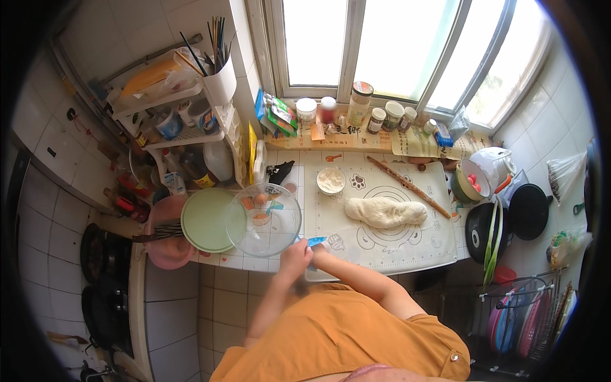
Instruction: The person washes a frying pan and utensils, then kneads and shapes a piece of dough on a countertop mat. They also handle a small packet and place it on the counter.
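Observation:
A blue knife or scraper (316, 240) shows at my left hand (297, 254), whose fingers are closed around its handle end. My right hand (321, 253) is close beside it, partly hidden behind the blue tool and my left hand; what its fingers do cannot be made out. Just beyond my left hand stands a clear glass bowl (263, 219). A long lump of dough (385, 213) lies on the printed silicone mat (334, 222). Behind the dough a wooden rolling pin (408, 187) rests slantwise, and a small bowl of flour (331, 181) sits at the mat's back left.
Left of the glass bowl are a green round lid (210, 219) and a pink basin (164, 238). Jars (376, 120) line the windowsill. Spring onions (492, 243) lie across a black pan (477, 231) at the right, near a bowl (465, 184). A dish rack (520, 310) stands lower right.

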The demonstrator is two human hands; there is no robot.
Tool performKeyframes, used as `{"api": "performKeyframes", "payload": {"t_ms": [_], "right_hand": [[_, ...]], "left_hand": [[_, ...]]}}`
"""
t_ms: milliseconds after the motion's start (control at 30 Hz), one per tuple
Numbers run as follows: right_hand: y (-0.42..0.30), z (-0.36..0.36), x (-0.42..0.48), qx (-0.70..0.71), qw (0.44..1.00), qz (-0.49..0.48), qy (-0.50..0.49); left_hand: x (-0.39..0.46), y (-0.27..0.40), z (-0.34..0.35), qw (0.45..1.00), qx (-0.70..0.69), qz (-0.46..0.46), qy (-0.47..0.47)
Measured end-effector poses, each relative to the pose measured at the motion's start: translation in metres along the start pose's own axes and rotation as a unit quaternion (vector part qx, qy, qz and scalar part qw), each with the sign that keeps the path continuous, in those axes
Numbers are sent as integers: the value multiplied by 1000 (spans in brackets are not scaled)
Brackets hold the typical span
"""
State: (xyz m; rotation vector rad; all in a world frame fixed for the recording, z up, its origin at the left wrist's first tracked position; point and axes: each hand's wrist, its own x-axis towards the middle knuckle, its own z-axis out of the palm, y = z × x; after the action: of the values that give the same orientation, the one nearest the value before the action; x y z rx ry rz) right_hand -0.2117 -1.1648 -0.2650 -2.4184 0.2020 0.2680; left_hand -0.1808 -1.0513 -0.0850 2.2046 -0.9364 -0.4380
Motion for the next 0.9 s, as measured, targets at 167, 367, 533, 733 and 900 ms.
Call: {"api": "performKeyframes", "payload": {"t_ms": [167,367,533,733,900], "right_hand": [[-10,-16,-3,19,999,5,-43],[-50,-64,-18,42,993,-10,-110],[-72,-82,-26,76,988,-13,-134],[-67,-83,-23,27,992,-82,-90],[-77,-84,-9,-16,989,-81,-120]], "left_hand": [[3,-4,4,1000,1,9,19],[4,-2,4,1000,-12,11,25],[2,-6,3,999,-4,-2,39],[5,-8,-5,997,39,-8,60],[5,-21,-15,994,68,-26,81]]}}
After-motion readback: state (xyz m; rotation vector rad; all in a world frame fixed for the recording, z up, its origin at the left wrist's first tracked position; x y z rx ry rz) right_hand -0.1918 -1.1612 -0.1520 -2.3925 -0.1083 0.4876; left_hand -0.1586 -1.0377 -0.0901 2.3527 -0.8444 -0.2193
